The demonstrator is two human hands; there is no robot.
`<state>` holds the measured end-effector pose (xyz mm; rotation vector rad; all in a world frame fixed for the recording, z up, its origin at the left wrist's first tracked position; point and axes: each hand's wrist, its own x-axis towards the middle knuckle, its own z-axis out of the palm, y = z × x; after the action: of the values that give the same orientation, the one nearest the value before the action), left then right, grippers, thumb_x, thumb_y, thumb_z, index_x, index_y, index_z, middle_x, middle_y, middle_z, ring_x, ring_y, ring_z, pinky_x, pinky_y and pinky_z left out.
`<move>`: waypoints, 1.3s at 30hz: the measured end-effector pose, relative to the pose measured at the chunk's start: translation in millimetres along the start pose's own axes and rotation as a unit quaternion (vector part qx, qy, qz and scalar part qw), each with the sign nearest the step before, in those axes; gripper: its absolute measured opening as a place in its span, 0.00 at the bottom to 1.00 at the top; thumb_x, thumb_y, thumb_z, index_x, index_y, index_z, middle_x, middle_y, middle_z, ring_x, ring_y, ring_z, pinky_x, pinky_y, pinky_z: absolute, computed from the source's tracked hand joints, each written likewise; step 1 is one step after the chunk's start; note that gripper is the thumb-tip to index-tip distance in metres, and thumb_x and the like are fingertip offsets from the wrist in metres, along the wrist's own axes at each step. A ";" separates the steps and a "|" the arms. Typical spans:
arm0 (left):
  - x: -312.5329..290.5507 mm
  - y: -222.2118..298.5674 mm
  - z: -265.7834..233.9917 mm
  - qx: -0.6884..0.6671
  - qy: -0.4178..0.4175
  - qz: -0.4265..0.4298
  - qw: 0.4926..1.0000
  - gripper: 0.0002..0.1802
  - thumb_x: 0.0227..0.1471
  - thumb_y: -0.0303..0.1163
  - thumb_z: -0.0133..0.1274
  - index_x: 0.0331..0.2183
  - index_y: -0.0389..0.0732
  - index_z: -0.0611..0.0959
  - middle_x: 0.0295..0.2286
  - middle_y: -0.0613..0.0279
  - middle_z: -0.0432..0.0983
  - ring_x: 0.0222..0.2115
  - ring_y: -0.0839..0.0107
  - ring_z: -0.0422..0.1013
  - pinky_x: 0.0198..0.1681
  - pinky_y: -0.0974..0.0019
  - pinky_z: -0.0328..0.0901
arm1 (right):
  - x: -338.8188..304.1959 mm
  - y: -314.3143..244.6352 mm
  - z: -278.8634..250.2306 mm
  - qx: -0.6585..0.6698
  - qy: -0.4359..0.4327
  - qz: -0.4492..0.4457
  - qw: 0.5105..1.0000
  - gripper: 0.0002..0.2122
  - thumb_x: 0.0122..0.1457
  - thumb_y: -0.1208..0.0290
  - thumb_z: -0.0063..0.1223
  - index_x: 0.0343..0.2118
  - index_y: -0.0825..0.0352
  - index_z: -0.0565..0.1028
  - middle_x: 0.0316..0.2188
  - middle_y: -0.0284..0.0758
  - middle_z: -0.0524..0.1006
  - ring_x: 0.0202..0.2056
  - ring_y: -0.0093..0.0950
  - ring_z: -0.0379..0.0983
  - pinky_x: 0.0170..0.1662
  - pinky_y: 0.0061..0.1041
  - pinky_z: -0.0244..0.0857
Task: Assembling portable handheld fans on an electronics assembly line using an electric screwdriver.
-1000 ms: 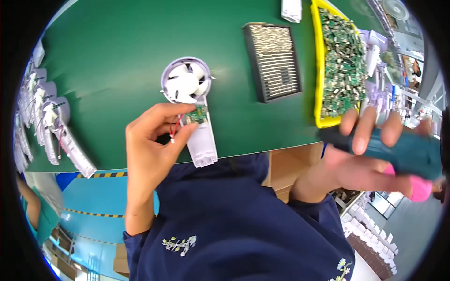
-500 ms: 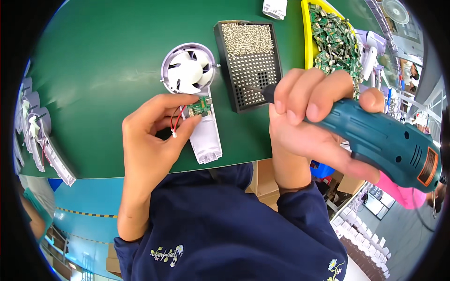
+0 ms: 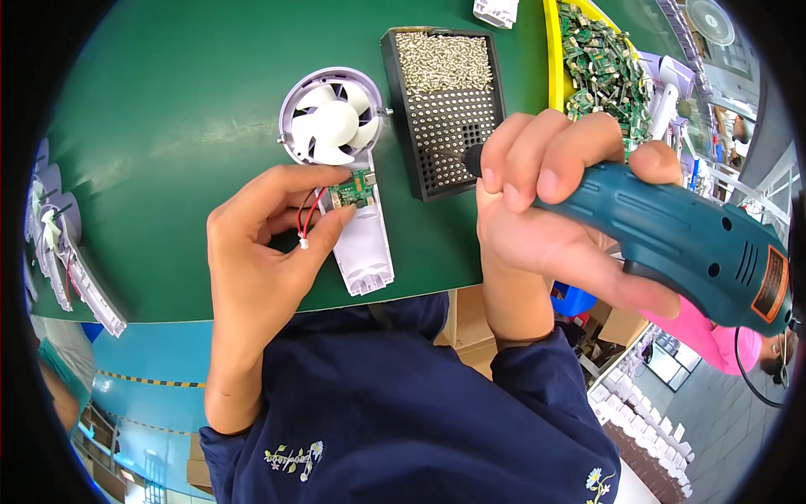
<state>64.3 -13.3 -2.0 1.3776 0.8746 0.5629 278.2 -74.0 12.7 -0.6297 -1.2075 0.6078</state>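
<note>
Between thumb and fingers, my left hand [image 3: 260, 227] pinches a small green circuit board [image 3: 353, 190] at the neck of a handheld fan housing [image 3: 364, 252]. Red and black wires with a white plug [image 3: 303, 243] hang beside my fingers. White blades [image 3: 334, 123] sit in the housing's round lilac head, which lies flat on the table. My right hand [image 3: 562, 210] grips a teal electric screwdriver [image 3: 672, 227], its bit pointing left over the black screw tray [image 3: 409, 151]. Loose silver screws fill the tray's far part; others stand in rows of holes. Whether the bit touches a screw, I cannot tell.
A yellow bin [image 3: 554, 59] heaped with green circuit boards [image 3: 600, 76] stands at the far right of the green table [image 3: 193, 109]. More fan housings [image 3: 71, 244] lie along the left edge. A white part [image 3: 495, 12] sits at the back. A person in pink [image 3: 714, 336] is at right.
My left hand and the fan housing appear slightly further left in the view. The screwdriver's tip stays over the screw tray. Both hands keep their holds.
</note>
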 end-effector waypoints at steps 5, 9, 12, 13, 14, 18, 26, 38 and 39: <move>0.2 2.7 3.3 -0.002 0.006 0.007 1.000 0.14 0.46 0.14 0.61 0.39 0.32 0.83 0.33 0.61 0.81 0.29 0.82 0.75 0.34 0.78 0.71 | 3.2 -2.6 4.7 -0.024 -0.035 -0.002 0.999 0.48 0.44 0.18 0.34 0.57 0.56 0.63 0.26 0.35 0.67 0.18 0.25 0.61 0.22 0.28 0.59; -0.7 1.0 10.3 -0.023 0.012 -0.011 1.000 0.14 0.47 0.15 0.61 0.39 0.32 0.83 0.32 0.61 0.81 0.29 0.81 0.76 0.34 0.77 0.71 | 3.2 0.6 7.7 -0.038 -0.034 -0.011 0.999 0.47 0.45 0.19 0.35 0.58 0.57 0.62 0.27 0.36 0.68 0.19 0.25 0.61 0.22 0.28 0.59; -1.9 -1.0 10.1 -0.013 0.020 -0.005 1.000 0.14 0.46 0.16 0.61 0.38 0.33 0.83 0.32 0.61 0.81 0.29 0.80 0.76 0.34 0.76 0.72 | 1.3 -5.5 13.4 -0.023 0.003 -0.013 1.000 0.47 0.46 0.19 0.35 0.58 0.57 0.62 0.28 0.35 0.68 0.19 0.25 0.61 0.22 0.28 0.58; -1.8 -1.0 10.3 -0.015 0.024 -0.007 1.000 0.14 0.46 0.16 0.61 0.38 0.33 0.83 0.32 0.61 0.81 0.29 0.80 0.76 0.34 0.76 0.72 | 2.7 -10.3 16.3 -0.013 0.009 -0.011 1.000 0.47 0.47 0.19 0.35 0.59 0.57 0.63 0.27 0.34 0.67 0.19 0.25 0.61 0.23 0.27 0.57; -0.7 -0.7 10.5 -0.010 0.021 0.003 1.000 0.14 0.46 0.16 0.61 0.38 0.34 0.83 0.32 0.61 0.81 0.29 0.79 0.76 0.34 0.76 0.72 | 6.1 -13.9 16.7 -0.016 0.002 -0.011 1.000 0.46 0.47 0.20 0.36 0.58 0.57 0.64 0.27 0.34 0.67 0.19 0.25 0.61 0.23 0.27 0.56; -0.1 -0.4 9.7 0.011 0.008 0.003 1.000 0.14 0.45 0.17 0.62 0.37 0.34 0.83 0.31 0.60 0.80 0.28 0.77 0.75 0.34 0.74 0.72 | 8.9 -26.2 25.1 -0.004 -0.019 0.014 1.000 0.44 0.49 0.21 0.38 0.57 0.57 0.65 0.28 0.32 0.67 0.19 0.23 0.61 0.23 0.26 0.57; 0.4 -10.2 2.6 0.017 -0.008 0.038 0.999 0.14 0.48 0.15 0.61 0.40 0.31 0.81 0.34 0.63 0.80 0.31 0.83 0.74 0.35 0.78 0.70 | -3.9 -13.4 64.0 -0.006 -0.023 0.003 1.000 0.37 0.54 0.32 0.49 0.57 0.57 0.63 0.29 0.34 0.68 0.18 0.24 0.63 0.20 0.26 0.58; 2.0 -11.0 13.2 -0.014 0.018 0.050 0.999 0.14 0.44 0.17 0.62 0.37 0.35 0.83 0.28 0.57 0.79 0.27 0.71 0.77 0.34 0.71 0.74 | -4.4 -19.0 57.0 -0.038 -0.082 0.032 0.995 0.38 0.53 0.31 0.48 0.57 0.58 0.61 0.28 0.37 0.67 0.20 0.28 0.63 0.22 0.29 0.60; 2.2 -9.7 12.0 -0.012 0.018 0.048 0.999 0.14 0.44 0.17 0.62 0.37 0.35 0.84 0.29 0.57 0.80 0.27 0.71 0.77 0.34 0.71 0.74 | -3.7 -17.7 57.8 -0.038 -0.083 0.029 0.995 0.38 0.53 0.31 0.48 0.57 0.58 0.61 0.28 0.37 0.67 0.20 0.28 0.63 0.22 0.29 0.60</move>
<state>73.8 -20.0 -12.3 1.3969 0.8306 0.6726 223.2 -82.0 36.6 -0.6902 -1.3770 0.6758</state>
